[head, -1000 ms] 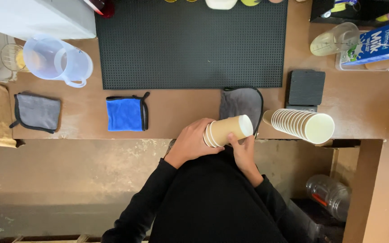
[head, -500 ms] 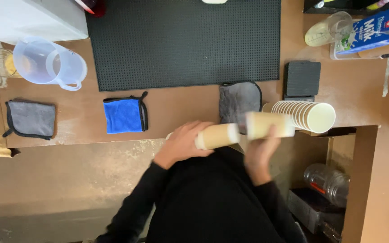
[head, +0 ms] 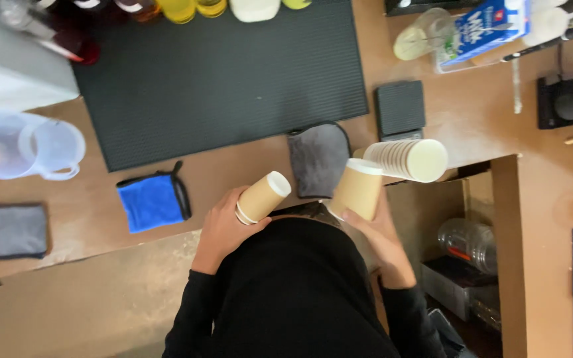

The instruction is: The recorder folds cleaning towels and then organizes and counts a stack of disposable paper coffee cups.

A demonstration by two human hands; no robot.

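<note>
Left hand [head: 223, 229]: fingers wrapped around a short stack of tan paper cups [head: 263, 197], held tilted, white rim pointing up and to the right, base toward the palm. At least two cups nested (a second rim shows at the base end).

Right hand [head: 376, 229]: fingers closed around a single tan paper cup [head: 358, 190], white rim toward the tabletop's far side. The two held items are apart, with a gap between them, both just above the near edge of the brown tabletop [head: 233, 166].

Just beside the single cup, to its right: a longer sleeve of nested cups [head: 409, 160] lying on its side at the tabletop's corner, open end facing right. Cannot tell whether it touches the held cup.

Surroundings: grey cloth [head: 318, 159] lying between the two held items and slightly beyond; blue cloth [head: 150, 201] to the left of the left hand; second grey cloth [head: 8, 230] far left. Black ribbed mat [head: 220, 73] covers the middle of the tabletop. Clear plastic jug [head: 24, 146] at left. Small black square pad [head: 400, 107] beyond the sleeve; blue-and-white carton [head: 489, 26] at the far right.
</note>
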